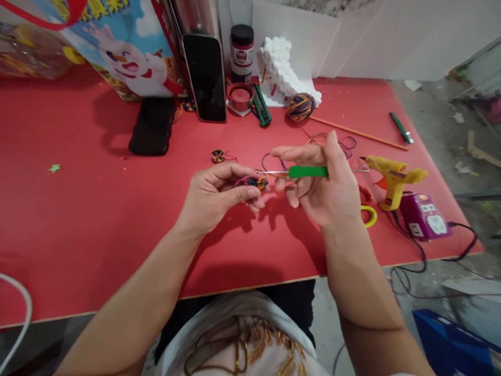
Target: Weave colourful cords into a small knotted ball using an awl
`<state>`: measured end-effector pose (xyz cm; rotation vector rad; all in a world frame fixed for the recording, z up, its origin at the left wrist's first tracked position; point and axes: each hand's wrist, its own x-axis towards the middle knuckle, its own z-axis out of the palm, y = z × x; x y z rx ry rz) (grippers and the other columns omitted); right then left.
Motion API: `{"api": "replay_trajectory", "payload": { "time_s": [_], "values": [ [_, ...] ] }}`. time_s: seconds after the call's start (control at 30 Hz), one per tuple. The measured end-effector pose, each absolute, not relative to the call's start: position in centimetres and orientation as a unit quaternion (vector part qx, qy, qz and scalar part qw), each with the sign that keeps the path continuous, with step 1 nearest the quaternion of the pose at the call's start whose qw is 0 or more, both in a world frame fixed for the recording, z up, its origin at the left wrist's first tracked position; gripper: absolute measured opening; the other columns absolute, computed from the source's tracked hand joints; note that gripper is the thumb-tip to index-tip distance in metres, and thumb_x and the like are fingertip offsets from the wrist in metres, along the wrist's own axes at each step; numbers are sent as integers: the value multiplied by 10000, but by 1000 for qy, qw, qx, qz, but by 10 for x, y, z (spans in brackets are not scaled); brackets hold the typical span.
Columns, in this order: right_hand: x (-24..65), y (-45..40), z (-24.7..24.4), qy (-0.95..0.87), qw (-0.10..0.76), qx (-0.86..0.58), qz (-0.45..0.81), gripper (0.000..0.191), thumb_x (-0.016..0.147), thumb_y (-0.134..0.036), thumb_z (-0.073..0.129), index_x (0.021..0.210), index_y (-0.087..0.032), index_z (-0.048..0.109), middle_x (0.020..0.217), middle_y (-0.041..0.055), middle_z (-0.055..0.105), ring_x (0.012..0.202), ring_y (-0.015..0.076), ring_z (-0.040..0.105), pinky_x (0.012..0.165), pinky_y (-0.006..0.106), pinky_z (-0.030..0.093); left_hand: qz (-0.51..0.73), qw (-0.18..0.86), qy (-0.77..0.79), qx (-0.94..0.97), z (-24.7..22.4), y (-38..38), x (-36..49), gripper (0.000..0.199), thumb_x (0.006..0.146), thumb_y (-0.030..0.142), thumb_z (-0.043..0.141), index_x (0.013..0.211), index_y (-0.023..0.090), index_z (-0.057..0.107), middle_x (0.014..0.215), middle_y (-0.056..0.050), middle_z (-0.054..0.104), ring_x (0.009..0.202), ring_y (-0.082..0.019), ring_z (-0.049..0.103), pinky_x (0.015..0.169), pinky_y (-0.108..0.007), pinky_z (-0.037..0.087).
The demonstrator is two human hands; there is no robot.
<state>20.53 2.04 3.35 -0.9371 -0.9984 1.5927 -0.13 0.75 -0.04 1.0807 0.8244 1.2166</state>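
Pinched between the thumb and fingers of my left hand (219,196) is a small multicoloured crochet piece (252,182). My right hand (323,180) holds a crochet hook (307,172) by its green handle, fingers loosely spread around it. The hook's thin metal shaft points left, its tip close to the piece; whether it passes through a loop I cannot tell. Thin dark yarn (269,159) runs in loose loops behind my right hand, near a multicoloured yarn ball (301,107). A second small crochet piece (218,156) lies on the red table, beyond my left hand.
Right of my right hand are yellow-handled scissors (369,216), a yellow glue gun (393,177) and a purple power socket box (425,216) with cables. At the back stand a phone (205,78), a jar (241,55) and a white model (284,68). A wooden stick (360,133) lies behind.
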Motion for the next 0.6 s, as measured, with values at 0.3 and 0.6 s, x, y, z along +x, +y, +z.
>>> {"api": "replay_trajectory", "payload": {
  "time_s": [0.3,0.6],
  "values": [
    [198,7,29,-597,635,-386,301,174,1083,-325,607,1076,-321,781,1027,33,721,791,195,719,744,394,626,554,561,391,474,2,7,5,239,742,152,963,887,169,774,771,-14,816,584,-162,771,606,-273,691],
    [196,9,9,-808,453,-358,119,71,1041,-227,655,1066,-248,718,980,55,779,920,193,734,841,330,591,557,517,397,515,-2,11,3,344,659,238,1041,850,179,761,817,-13,774,671,-152,757,674,-288,673]
  ]
}}
